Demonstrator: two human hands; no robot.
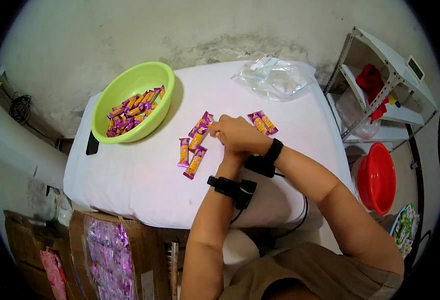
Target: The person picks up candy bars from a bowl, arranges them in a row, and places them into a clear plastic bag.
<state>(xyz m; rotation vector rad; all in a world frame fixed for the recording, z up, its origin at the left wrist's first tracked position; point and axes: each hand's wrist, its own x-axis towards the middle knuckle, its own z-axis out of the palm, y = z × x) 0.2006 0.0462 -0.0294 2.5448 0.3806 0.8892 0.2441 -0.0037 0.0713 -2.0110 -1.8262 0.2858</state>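
My right hand (242, 131) is over the table with its fingers bent, crossing in front of my left hand (235, 153), which it mostly covers. A sliver of purple shows beneath the fingers, but I cannot tell what either hand holds. Just left of the fingertips, a purple-and-orange snack packet (197, 139) overlaps another packet (201, 123). Nearer to me are a small upright-lying packet (183, 152) and a slanted packet (195, 162). Beyond my right wrist, a pair of packets (263, 122) lies side by side. Both wrists wear black straps with small devices.
A green basin (160, 71) with many such packets stands at the left on the white-covered table (130, 180), near a black phone-like object (92, 144). A clear plastic bag (274, 80) lies at the back. Around are a metal shelf (385, 48), red basin (377, 180) and cardboard box (148, 243).
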